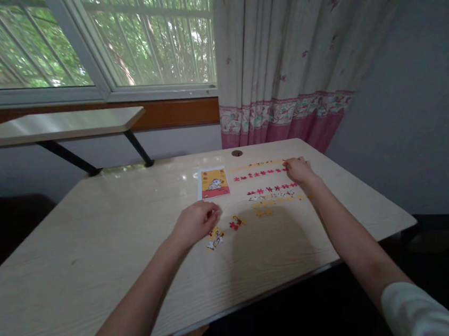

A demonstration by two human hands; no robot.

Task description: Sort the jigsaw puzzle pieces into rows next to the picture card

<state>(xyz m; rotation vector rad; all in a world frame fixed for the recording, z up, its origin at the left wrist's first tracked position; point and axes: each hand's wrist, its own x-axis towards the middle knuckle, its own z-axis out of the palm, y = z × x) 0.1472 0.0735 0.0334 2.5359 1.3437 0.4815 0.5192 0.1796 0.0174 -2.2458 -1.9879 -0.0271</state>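
Note:
My right hand reaches to the right end of two rows of jigsaw pieces, its fingers pinched close at the tips. One row is of yellow pieces, the other of red pieces. My left hand hovers or rests with curled fingers just above a joined cluster of yellow and white pieces. What either hand holds, if anything, is too small to tell. A smaller red and yellow cluster lies right of my left hand. The picture card shows a white animal on yellow and red.
Nearer rows hold red pieces, white pieces and yellow pieces. The wooden desk has a cable hole at the back. A raised shelf stands at the back left; a curtain hangs behind.

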